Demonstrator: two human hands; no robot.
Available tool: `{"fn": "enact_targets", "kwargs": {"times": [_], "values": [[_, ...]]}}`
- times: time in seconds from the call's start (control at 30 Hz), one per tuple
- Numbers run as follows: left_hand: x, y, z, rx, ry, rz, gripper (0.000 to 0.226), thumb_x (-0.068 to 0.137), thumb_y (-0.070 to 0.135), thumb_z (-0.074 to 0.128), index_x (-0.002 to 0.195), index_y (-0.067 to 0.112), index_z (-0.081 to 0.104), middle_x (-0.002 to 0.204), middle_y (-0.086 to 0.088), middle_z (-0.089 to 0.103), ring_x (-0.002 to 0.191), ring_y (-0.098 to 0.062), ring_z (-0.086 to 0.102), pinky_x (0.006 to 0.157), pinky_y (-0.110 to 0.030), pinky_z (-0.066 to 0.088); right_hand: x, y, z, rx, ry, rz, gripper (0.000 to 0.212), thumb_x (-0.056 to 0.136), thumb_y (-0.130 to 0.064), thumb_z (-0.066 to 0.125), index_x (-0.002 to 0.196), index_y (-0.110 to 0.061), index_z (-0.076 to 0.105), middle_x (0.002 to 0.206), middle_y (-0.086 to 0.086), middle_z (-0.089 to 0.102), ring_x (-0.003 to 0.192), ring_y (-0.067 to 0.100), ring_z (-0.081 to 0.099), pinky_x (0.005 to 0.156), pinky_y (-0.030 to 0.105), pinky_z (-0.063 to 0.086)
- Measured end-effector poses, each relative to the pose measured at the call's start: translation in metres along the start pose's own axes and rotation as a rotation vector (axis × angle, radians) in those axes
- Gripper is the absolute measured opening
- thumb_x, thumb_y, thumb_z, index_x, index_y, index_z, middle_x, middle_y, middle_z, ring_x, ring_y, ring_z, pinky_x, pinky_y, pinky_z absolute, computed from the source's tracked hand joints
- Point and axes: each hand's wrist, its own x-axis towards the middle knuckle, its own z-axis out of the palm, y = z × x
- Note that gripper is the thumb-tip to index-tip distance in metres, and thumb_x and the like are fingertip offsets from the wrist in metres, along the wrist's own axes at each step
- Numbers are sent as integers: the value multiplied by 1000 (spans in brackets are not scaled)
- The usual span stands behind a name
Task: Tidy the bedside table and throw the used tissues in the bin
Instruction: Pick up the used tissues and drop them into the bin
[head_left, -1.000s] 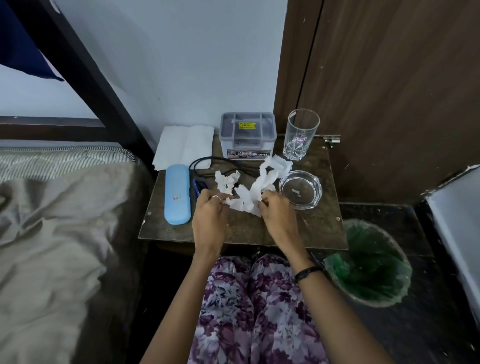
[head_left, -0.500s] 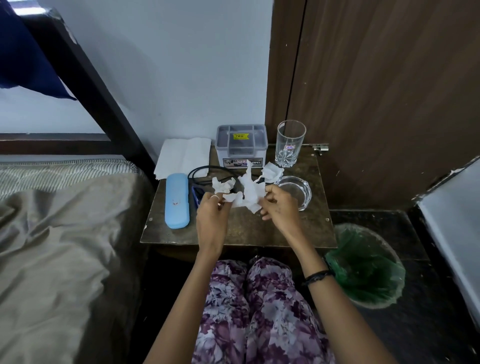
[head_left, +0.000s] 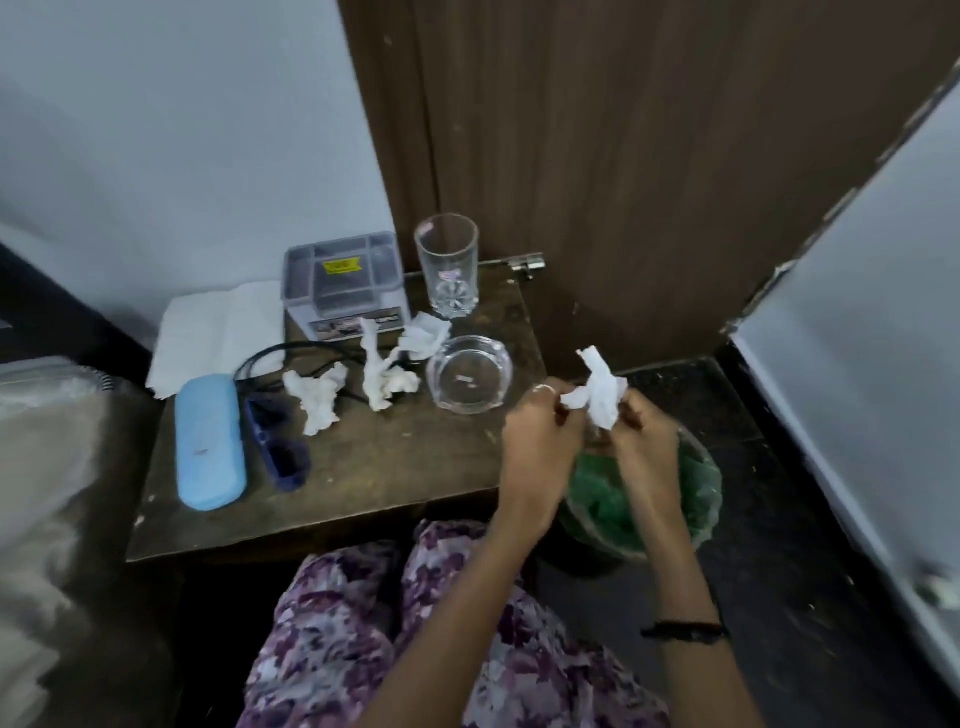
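Note:
Both hands hold one crumpled white tissue (head_left: 598, 391) just past the table's right edge, above the bin (head_left: 696, 499) with its green liner. My left hand (head_left: 540, 441) pinches the tissue's left side, my right hand (head_left: 641, 441) its right side. Three more used tissues lie on the brown bedside table (head_left: 374, 478): one (head_left: 317, 397) near the sunglasses, a twisted one (head_left: 382, 376) in the middle, one (head_left: 425, 338) by the drinking glass.
On the table stand a light-blue glasses case (head_left: 208, 441), dark blue sunglasses (head_left: 278, 441), a black cable (head_left: 280, 356), a grey plastic box (head_left: 343, 283), a tall glass (head_left: 449, 265), a glass ashtray (head_left: 470, 379) and a folded white cloth (head_left: 218, 327). Bed at left, door behind.
Both hands lifted one tissue off the table and carried it right, over the bin. The other tissues stayed on the table. The camera swung to the right.

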Motion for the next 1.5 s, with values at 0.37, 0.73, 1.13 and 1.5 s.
{"fn": "enact_targets", "kwargs": {"times": [0.37,0.73,1.13,1.5], "values": [[9,-86,190,-103,-283,-393,20,89,19,57,99,6,68,97,-7,71,83,-15,64,59,-13,41,61,141,-96,-492,259,231,12,88,-8,50,83,-4,60,79,14,67,73,27,63,61,32,51],[16,-186,229,-57,-563,-460,65,88,3,55,144,9,24,138,-11,48,124,-25,50,94,-29,42,99,244,-83,-787,4,474,27,88,-9,50,114,-7,57,99,16,68,89,35,65,78,44,54],[28,-119,182,85,-453,-352,30,93,7,42,118,16,57,115,-8,65,103,-22,61,75,-24,42,65,167,-55,-618,160,169,26,89,-1,47,104,-10,67,95,5,71,78,13,62,70,18,51],[11,-16,-1,-179,-10,115,30,90,10,52,116,25,57,109,4,67,98,-7,63,89,-28,51,9,-9,25,-169,88,-411,21,89,-7,57,99,-22,67,93,-7,71,89,6,67,81,24,52]]}}
